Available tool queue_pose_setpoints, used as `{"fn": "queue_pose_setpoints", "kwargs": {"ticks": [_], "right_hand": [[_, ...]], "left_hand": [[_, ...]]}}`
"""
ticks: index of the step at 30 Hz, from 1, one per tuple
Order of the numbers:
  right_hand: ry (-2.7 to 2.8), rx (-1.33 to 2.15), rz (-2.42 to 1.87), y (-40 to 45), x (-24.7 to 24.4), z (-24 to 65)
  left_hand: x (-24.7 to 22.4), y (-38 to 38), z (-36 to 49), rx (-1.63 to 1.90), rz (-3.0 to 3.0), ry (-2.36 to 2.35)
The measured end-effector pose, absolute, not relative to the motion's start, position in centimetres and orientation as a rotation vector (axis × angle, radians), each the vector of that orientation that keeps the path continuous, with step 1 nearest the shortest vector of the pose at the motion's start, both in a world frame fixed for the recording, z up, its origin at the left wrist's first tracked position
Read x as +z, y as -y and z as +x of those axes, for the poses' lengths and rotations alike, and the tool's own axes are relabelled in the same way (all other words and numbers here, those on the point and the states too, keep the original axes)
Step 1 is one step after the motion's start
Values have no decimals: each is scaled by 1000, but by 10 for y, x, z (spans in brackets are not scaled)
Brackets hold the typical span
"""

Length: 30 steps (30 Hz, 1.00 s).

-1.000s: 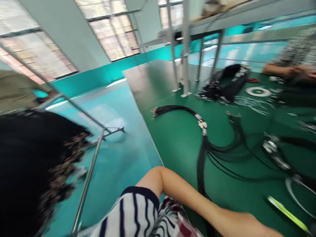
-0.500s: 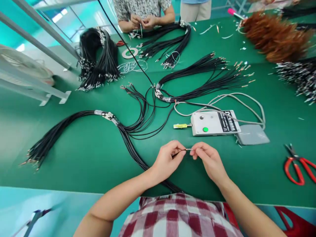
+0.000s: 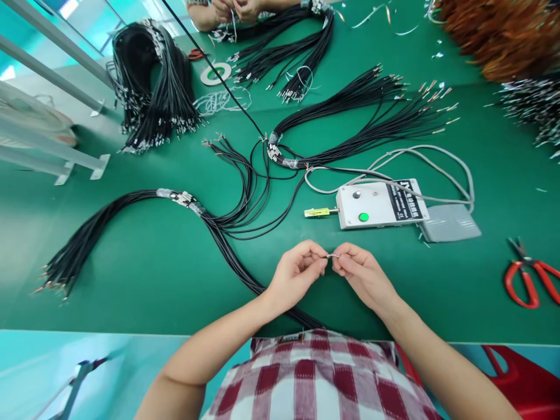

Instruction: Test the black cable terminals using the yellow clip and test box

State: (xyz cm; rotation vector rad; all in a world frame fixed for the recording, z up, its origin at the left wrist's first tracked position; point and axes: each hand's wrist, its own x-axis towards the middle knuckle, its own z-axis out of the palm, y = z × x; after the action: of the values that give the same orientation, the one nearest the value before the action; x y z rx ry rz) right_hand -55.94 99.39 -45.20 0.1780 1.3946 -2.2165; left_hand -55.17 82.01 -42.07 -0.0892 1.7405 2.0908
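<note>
Over the front of the green table (image 3: 144, 280), my left hand (image 3: 300, 268) pinches a thin black cable close to its end. The cable's stripped wire end (image 3: 331, 255) spans the small gap between my hands. My right hand (image 3: 361, 271) pinches the tip of that wire between thumb and fingers. Just behind my hands lies a white box (image 3: 371, 204) with a green button, a knob and a yellow clip on its left side. A bundle of black cables (image 3: 231, 256) bends past my left hand and runs under my left forearm.
Red-handled pliers (image 3: 527, 274) lie at the right. A second cable bundle (image 3: 345, 151) curves behind the box, beside a grey cord (image 3: 466, 175). More black cables (image 3: 153, 87) stand at back left near a tape roll (image 3: 216, 73). A co-worker's hands (image 3: 236, 9) are at the far edge.
The camera view has shifted, so the far things sit higher and the co-worker's torso is out of view. My two hands have come slightly closer together, still pinching the wire.
</note>
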Motion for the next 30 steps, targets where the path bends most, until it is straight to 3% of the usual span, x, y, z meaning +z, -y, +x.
{"fn": "queue_pose_setpoints", "kwargs": {"ticks": [13,30], "right_hand": [[-1448,-2222,219,-992,-450,-560],[-1247,-2293,273,-984,-439,-551]], "left_hand": [[-425,-820,-553,2116,-91,-1705],[-426,-824,-544,1917,172,-2482]]}}
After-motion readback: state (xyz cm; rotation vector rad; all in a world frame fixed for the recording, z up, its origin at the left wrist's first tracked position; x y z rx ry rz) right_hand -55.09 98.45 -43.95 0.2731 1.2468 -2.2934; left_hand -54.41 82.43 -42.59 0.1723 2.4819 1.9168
